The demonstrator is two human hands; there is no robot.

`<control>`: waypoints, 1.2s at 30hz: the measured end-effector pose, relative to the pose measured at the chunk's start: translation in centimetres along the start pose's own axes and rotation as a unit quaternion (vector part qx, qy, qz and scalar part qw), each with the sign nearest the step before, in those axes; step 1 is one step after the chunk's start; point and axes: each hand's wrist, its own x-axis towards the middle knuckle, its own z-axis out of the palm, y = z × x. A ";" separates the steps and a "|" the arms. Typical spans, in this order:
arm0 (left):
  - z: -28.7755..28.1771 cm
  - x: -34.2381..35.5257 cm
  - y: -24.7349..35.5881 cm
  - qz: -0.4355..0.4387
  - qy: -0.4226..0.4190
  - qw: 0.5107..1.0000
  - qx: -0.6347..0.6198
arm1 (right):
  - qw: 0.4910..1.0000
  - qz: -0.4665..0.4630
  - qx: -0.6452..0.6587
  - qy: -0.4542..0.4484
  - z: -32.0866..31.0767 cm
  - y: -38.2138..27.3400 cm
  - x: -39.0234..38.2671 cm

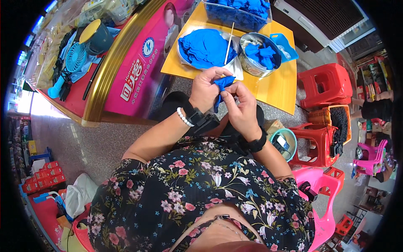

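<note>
Both my hands are over the near edge of a small yellow table (268, 90). A crumpled piece of thin blue material (222, 87) is between them, gathered into folds. My left hand (204, 90) grips it from the left with curled fingers. From the right, my right hand (241, 110) pinches it between thumb and fingers. Just beyond them, a stack of flat blue rounds (203, 48) lies on a pale plate, with a thin wooden stick (229, 44) across its right side. A round tin (255, 69) to the right contains several gathered blue pieces (261, 54).
A clear plastic box (235, 20) full of blue pieces stands at the back. A blue plastic scoop-like container (287, 46) sits beside the tin. Left is a pink-fronted counter (134, 80) with a small blue fan (76, 58). Red stools (325, 86) and a teal basket (294, 149) stand right.
</note>
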 end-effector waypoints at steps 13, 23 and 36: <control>0.2 -0.2 1.2 0.100 0.045 0.966 0.235 | 1.000 0.030 0.000 0.004 -0.6 -0.9 0.8; -1.0 -1.5 2.1 -0.198 -0.036 0.970 -0.134 | 0.994 -0.064 -0.082 0.020 -1.0 0.3 1.7; -0.7 -1.4 1.8 -0.177 -0.085 0.935 -0.294 | 0.977 0.149 0.146 -0.040 -2.7 0.0 2.2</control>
